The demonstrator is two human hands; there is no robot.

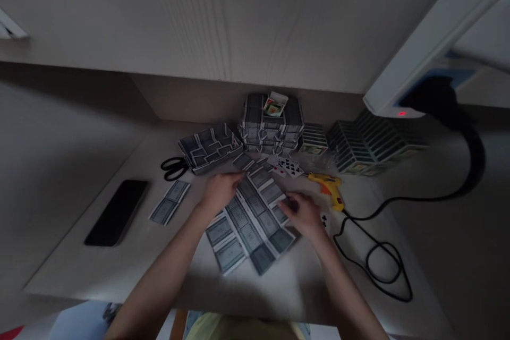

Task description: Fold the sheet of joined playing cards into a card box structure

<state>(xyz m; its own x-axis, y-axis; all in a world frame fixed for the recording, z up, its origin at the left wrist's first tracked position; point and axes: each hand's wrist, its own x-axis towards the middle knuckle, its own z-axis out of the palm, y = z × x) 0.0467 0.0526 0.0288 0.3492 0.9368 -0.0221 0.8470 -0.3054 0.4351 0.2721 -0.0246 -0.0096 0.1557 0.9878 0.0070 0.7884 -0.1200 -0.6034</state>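
Note:
A panel of joined playing cards [251,212], patterned backs up, lies at an angle in front of me. At its upper left edge my left hand [223,189] is closed, with the fingertips pinching the card panel. My right hand [306,213] grips the opposite edge with bent fingers, thumb over the cards. Beyond the panel are loose playing cards [292,167], some face up. A yellow glue gun [329,187] rests to the right of my right hand, its nozzle toward those cards. One more card [325,220] shows partly beside my right wrist.
Behind stand an open tray made of cards [209,151], a larger card box [272,122] with a small carton [274,104] on top, and stacked card packs [358,143]. Scissors [174,168], two cards [170,202] and a phone [117,213] lie left. A black cord [382,271] loops right.

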